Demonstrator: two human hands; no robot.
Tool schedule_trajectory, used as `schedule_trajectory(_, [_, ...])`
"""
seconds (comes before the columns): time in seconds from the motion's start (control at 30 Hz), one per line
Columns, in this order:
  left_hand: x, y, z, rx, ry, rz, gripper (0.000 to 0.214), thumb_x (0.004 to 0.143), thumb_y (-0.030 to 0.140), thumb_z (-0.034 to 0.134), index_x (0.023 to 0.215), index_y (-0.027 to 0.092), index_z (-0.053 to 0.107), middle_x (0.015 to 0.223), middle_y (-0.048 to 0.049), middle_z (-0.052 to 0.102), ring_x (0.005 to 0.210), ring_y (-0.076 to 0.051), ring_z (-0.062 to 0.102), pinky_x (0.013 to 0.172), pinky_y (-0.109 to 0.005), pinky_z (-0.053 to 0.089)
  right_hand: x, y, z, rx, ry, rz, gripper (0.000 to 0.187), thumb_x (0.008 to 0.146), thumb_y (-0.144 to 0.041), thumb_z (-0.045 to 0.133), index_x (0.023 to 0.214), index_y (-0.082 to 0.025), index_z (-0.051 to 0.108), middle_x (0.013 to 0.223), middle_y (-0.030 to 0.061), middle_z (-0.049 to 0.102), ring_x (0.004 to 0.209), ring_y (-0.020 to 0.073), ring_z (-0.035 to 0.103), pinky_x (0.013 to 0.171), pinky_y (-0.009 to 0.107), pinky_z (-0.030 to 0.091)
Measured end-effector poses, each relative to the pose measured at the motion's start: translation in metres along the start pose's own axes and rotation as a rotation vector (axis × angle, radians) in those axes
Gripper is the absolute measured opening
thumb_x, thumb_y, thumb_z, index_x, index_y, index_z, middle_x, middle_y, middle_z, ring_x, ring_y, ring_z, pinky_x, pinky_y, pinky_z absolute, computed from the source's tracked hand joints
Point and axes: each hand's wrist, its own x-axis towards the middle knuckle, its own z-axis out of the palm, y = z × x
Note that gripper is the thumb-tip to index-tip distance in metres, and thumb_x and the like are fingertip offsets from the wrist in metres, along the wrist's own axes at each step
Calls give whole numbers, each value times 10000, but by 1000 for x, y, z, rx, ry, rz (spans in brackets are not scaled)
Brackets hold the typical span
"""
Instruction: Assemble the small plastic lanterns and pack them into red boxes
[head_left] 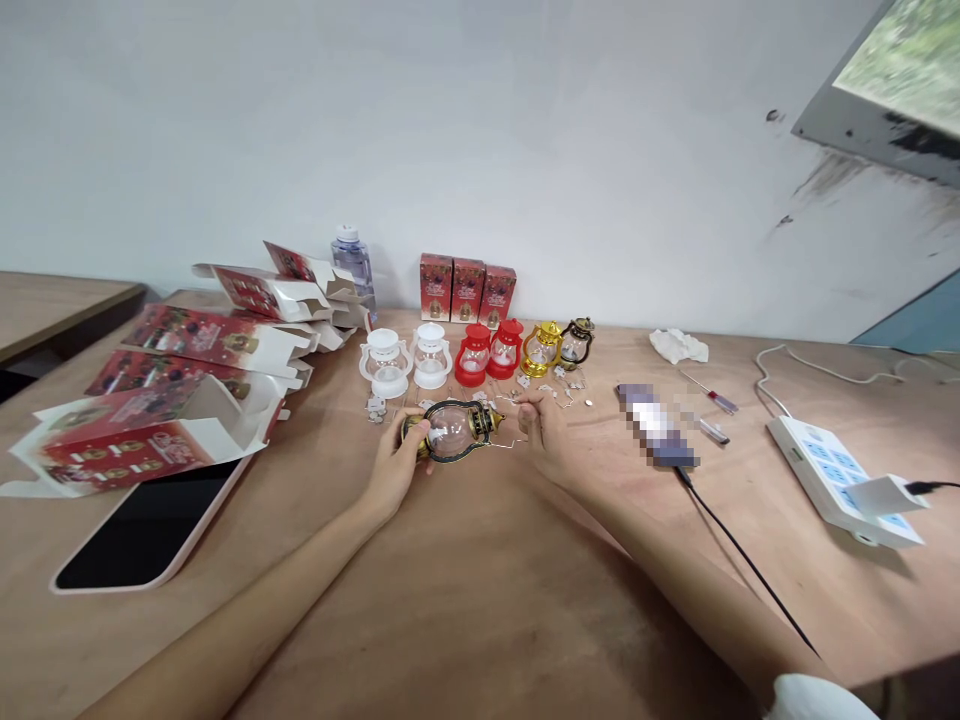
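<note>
My left hand (397, 455) is wrapped around the base of a small black-and-gold toy lantern (452, 430). The lantern lies on its side above the table, its pointed cap turned to the right and its globe see-through. Past the cap, my right hand (546, 430) is closed in a pinch on a thin wire handle (508, 443) that runs along the lantern's top end. Exactly how the wire joins the lantern is too small to make out. Behind my hands stand two white lanterns (385, 365), two red lanterns (473, 357), a gold lantern (541, 349) and a dark bronze lantern (576, 344).
Wire pieces and small tags (564, 383) lie before the lanterns. Three red boxes (467, 290) stand at the wall; opened cartons (157, 440), a phone (154, 525) and a bottle (354, 264) are left. Rightward are another phone (654, 425), a screwdriver (721, 402), tissue (679, 346) and power strip (821, 470).
</note>
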Motion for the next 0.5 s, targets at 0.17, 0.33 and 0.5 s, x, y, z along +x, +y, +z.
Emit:
schedule_trajectory(0.17, [2,-3,-1,13,7,11,298,675,428,621,825,195,513,629,57,500,452,-78,455,347,-175,367,2,-2,0,-28,22,9,298,953,-493,323,946,-226,455,651,-43,391,528,110,357,536,258,321])
schedule_trajectory(0.33, [2,-4,-2,32,25,31,295,681,427,632,819,192,521,636,53,494,461,-81,459,367,-184,386,-8,1,12,96,117,166,279,945,-496,346,930,-234,442,653,-43,378,539,113,366,507,240,324])
schedule_trajectory(0.5, [-2,-1,0,78,34,52,306,663,414,652,835,193,529,720,30,532,544,-103,503,438,-214,459,-15,3,27,202,157,299,271,962,-495,279,918,-247,379,626,-70,303,487,102,309,443,211,278])
